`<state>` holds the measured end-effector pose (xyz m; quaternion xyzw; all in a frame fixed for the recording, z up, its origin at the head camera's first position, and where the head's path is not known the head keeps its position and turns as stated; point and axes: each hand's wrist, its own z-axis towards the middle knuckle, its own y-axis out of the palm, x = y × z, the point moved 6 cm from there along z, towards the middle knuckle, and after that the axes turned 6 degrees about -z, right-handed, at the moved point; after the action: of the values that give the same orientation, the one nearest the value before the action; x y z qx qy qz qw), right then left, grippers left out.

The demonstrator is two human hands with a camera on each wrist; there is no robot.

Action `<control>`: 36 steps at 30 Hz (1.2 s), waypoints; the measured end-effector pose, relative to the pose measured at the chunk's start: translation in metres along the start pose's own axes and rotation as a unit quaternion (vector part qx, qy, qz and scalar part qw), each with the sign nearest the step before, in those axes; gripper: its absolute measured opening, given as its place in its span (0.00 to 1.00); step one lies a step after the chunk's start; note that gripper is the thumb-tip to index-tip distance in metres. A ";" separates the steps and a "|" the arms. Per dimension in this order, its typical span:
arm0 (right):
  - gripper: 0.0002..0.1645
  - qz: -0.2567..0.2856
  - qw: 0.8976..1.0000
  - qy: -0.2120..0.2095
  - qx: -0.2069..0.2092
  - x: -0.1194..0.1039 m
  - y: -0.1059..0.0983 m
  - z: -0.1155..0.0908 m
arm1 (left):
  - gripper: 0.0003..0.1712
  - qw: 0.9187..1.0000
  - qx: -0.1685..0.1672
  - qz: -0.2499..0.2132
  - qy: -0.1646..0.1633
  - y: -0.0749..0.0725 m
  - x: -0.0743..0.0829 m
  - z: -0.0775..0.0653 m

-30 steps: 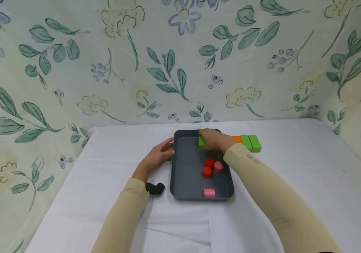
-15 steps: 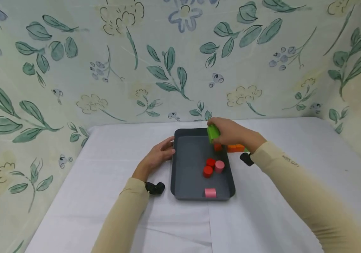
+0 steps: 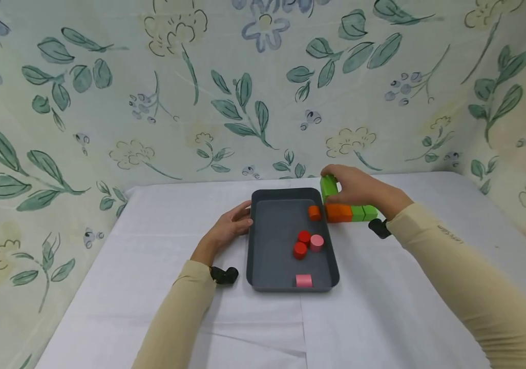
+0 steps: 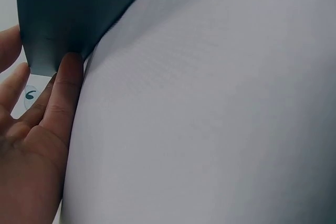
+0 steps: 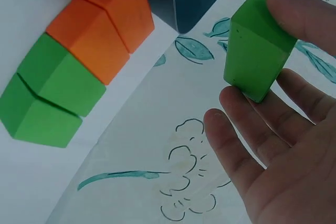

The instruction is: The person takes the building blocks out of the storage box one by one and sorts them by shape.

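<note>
A green block [image 3: 329, 187] is pinched between the thumb and fingers of my right hand [image 3: 356, 187], above the back right corner of a dark grey tray [image 3: 271, 225]. The right wrist view shows this green block [image 5: 258, 45] held clear of the other blocks. My left hand [image 3: 227, 229] rests against the tray's left side. Its extended fingers [image 4: 68, 85] touch the outer wall in the left wrist view. Right of the tray, two orange blocks [image 3: 338, 212] and two green blocks [image 3: 364, 213] stand in a row.
Inside the tray lie an orange block [image 3: 314, 213], red cylinders [image 3: 299, 250], a pink cylinder [image 3: 316, 243] and a pink piece [image 3: 303, 280] near the front rim. White cloth [image 3: 161, 220] covers the table. A floral curtain [image 3: 175, 128] hangs behind it.
My right hand has lifted the green block out of the tray's back right area and carried it right, over the tray's edge. An orange block in the tray is uncovered. My left hand stays put.
</note>
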<state>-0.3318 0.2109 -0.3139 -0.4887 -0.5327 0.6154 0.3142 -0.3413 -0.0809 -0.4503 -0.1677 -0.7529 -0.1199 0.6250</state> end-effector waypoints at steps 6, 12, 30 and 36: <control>0.39 -0.006 0.999 0.039 0.001 0.032 -0.002 -0.010 | 0.37 1.000 -0.004 -0.009 0.001 0.003 -0.001 -0.002; 0.43 -0.001 0.997 0.080 -0.004 0.078 -0.002 -0.027 | 0.38 1.000 -0.004 -0.011 0.003 0.004 0.002 -0.001; 0.42 0.009 0.989 0.142 -0.044 0.139 0.022 -0.048 | 0.38 1.000 0.002 -0.015 0.001 0.001 0.001 -0.001; 0.42 0.013 0.987 0.150 -0.064 0.144 0.043 -0.049 | 0.38 1.000 0.002 -0.018 0.001 0.003 0.002 -0.002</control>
<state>-0.3274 0.3485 -0.3912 -0.6013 -0.5115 0.5036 0.3510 -0.3387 -0.0789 -0.4483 -0.1528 -0.7555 -0.1294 0.6238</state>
